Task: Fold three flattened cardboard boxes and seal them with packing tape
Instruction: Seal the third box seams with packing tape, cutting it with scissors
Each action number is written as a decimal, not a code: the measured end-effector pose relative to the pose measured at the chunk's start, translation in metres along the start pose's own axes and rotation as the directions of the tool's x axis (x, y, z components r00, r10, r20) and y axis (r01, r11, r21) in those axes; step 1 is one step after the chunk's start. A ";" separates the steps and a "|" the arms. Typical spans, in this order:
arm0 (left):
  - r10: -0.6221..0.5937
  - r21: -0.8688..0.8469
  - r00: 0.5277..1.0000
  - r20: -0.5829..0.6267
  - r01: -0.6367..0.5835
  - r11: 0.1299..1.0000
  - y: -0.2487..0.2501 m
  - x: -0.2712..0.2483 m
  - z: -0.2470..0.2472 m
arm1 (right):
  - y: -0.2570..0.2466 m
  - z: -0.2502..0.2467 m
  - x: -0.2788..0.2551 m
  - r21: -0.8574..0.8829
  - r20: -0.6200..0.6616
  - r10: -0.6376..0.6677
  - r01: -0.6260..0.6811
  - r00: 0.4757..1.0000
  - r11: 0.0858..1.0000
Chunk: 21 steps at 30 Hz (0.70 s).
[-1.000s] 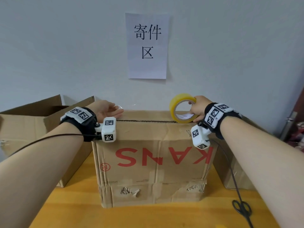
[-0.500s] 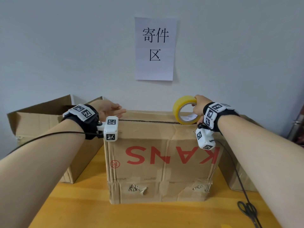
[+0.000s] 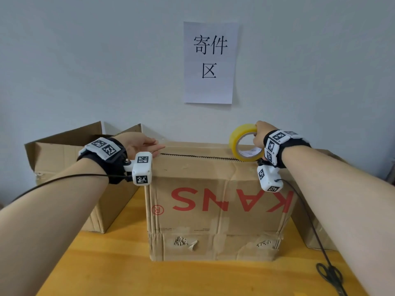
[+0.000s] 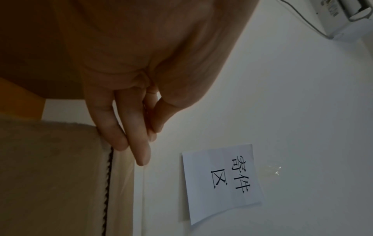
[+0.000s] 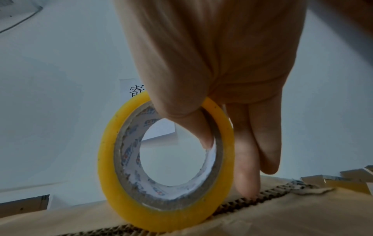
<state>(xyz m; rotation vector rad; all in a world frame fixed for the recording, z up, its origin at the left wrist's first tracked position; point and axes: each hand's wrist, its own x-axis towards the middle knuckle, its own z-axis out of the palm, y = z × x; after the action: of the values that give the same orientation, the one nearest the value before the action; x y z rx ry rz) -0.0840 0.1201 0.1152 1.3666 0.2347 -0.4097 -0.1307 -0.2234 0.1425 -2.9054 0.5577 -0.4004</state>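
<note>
A cardboard box printed with upside-down red letters stands on the wooden table, its top flaps closed along a dark seam. My right hand grips a yellow tape roll, thumb through its core, and the roll stands on edge at the right end of the seam. The roll fills the right wrist view. My left hand lies with straight fingers on the top's left end, beside the seam.
An open cardboard box stands at the left, another box at the right behind the arm. Black scissors lie on the table at the front right. A paper sign hangs on the wall close behind.
The view has shifted, so the box sits further right in frame. The right hand has carried the tape roll slightly rightward along the seam. The left hand stays at the left end.
</note>
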 end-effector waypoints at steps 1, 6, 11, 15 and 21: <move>-0.002 0.005 1.000 -0.001 0.002 1.000 0.000 -0.002 -0.001 | -0.002 0.000 -0.001 -0.009 0.001 0.003 -0.003 1.000 1.000; 0.012 -0.004 1.000 -0.017 -0.012 1.000 -0.003 -0.005 -0.007 | -0.006 -0.002 -0.003 -0.043 0.002 0.017 -0.017 1.000 0.999; 0.020 -0.007 0.999 -0.027 -0.020 1.000 -0.004 0.000 -0.014 | -0.013 -0.007 -0.007 -0.114 -0.002 0.004 -0.004 1.000 0.994; 0.009 0.004 0.999 -0.042 -0.009 1.000 -0.004 0.004 -0.017 | -0.011 -0.013 -0.006 -0.198 -0.024 0.014 -0.018 1.000 0.980; 0.040 -0.007 0.999 -0.029 -0.040 0.999 0.001 0.010 -0.020 | -0.007 -0.018 -0.010 -0.294 -0.056 0.003 -0.019 0.998 0.956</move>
<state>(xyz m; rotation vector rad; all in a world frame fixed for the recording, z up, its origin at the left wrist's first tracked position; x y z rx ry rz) -0.0728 0.1379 0.1078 1.3683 0.2320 -0.3561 -0.1425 -0.2148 0.1585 -3.1812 0.6969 -0.4311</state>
